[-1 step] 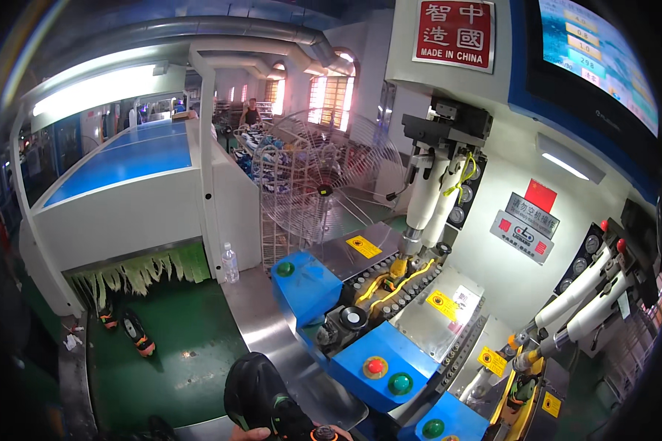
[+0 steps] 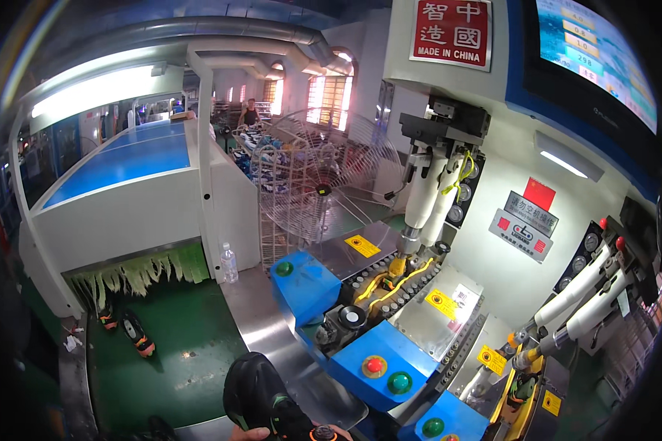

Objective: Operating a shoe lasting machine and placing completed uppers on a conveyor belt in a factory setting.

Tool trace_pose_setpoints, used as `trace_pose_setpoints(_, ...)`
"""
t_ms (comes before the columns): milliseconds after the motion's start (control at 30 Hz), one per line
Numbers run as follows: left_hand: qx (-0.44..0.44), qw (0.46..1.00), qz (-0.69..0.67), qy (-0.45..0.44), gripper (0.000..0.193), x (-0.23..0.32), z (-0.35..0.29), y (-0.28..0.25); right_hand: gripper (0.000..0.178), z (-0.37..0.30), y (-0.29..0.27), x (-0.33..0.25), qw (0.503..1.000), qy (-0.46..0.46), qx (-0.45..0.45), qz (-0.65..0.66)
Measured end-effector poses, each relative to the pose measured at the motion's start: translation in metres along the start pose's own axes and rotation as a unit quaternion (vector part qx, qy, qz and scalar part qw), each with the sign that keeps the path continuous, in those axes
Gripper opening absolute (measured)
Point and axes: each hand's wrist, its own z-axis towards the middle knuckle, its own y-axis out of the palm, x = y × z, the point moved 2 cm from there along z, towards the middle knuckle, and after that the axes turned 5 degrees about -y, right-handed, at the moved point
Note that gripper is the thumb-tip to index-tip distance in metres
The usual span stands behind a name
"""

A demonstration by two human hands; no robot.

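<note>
Left hand [image 2: 249, 434] grips the black shoe [image 2: 254, 386]; right hand [image 2: 340, 434], I can't tell. Seems a holding step; moving needs care.

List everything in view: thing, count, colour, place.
held shoe: 1, black, bottom centre
belt: 1, green, lower left
belt shoes: 2, black-orange, on belt
tunnel: 1, white with blue top, left
curtain: 1, green and cream, tunnel mouth
bottle: 1, clear, right of tunnel mouth
fan: 1, grey, centre
person: 1, dark top, beyond fan
press: 1, white, right
press shoe: 1, dark, lower right
screen: 1, blue, upper right
control boxes: 3, blue, front of press
buttons: 4 whole, green and red, on control boxes
stickers: 4, yellow, on press
left hand: 1, bare, on held shoe
right hand: 1, bare, mostly hidden, at held shoe
</note>
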Motion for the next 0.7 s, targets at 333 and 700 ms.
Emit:
trace_pose_setpoints(333, -0.010, 0.997, 0.046, 0.063, 0.056, -0.001, 0.003, 0.008, 0.057, -0.002, -0.010, -0.010, 0.998, 0.049, 0.014, 0.026)
trace_pose_setpoints(700, 0.004, 0.992, 0.124, 0.013, 0.077, -0.011, 0.011, 0.065, 0.068, -0.029, -0.042, 0.034, 0.997, -0.010, 0.034, 0.062)
